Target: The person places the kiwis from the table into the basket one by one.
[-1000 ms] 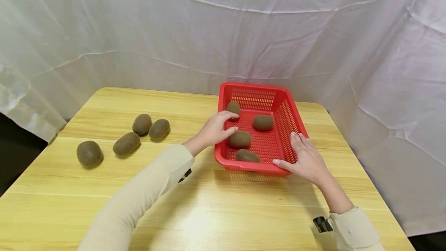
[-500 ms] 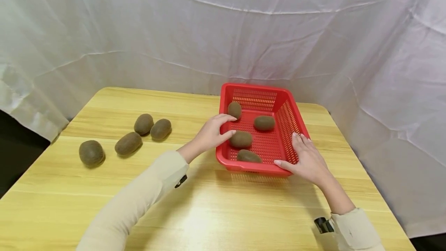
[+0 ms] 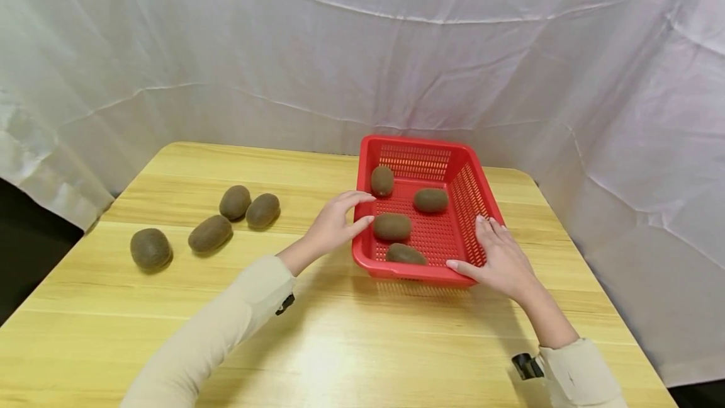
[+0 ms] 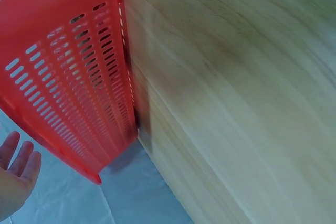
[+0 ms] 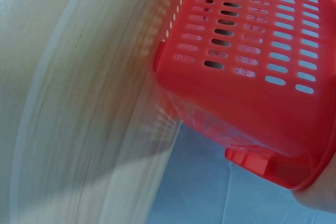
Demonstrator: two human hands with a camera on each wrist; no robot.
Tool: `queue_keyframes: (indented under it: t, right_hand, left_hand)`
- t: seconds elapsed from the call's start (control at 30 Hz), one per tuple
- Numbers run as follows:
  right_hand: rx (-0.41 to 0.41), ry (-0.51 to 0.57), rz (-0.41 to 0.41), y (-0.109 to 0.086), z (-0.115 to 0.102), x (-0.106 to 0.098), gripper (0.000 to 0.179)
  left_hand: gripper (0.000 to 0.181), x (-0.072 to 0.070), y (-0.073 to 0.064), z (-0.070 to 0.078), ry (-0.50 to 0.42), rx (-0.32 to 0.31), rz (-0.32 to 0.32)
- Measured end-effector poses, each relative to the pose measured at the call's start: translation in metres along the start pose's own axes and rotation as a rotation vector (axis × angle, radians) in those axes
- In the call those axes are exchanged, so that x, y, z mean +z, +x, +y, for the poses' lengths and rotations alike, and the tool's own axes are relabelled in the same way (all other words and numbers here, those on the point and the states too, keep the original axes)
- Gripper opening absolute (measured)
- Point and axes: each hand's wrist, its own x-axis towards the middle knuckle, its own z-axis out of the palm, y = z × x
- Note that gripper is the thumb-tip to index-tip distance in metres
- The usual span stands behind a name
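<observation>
A red plastic basket (image 3: 419, 276) with slotted walls stands on the right half of the table and holds several brown kiwis, one of them a kiwi (image 3: 392, 226) near its left wall. My left hand (image 3: 331, 222) is beside the left rim, fingers slightly bent and thumb apart, with nothing in it. In the left wrist view, part of that hand (image 4: 18, 177) shows near the basket's slotted wall (image 4: 73, 72). My right hand (image 3: 501, 263) holds the near right corner, thumb on the front rim and fingers over the right rim. The right wrist view shows only a little of it.
On the left of the wooden table (image 3: 340, 357) lie several more kiwis: a kiwi (image 3: 150, 249) set apart at the near left, a kiwi (image 3: 210, 233) beside it, and a pair farther back. A pale cloth (image 3: 317, 49) hangs behind the table.
My left hand has drawn back leftward from over the basket to outside its left rim, leaving the kiwis inside. The right hand has stayed at the corner.
</observation>
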Motion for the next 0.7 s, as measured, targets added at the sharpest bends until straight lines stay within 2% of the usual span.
queue_keyframes:
  t: [0.3,0.7]
  right_hand:
    - [0.004,0.005,-0.012,0.0,-0.001,-0.002,0.105]
    - [0.006,0.001,-0.009,0.0,-0.001,-0.001,0.105]
  left_hand:
    - [0.032,-0.004,-0.009,-0.009,0.006,0.02,0.044]
    - [0.035,-0.012,-0.031,-0.029,-0.006,-0.114,0.085]
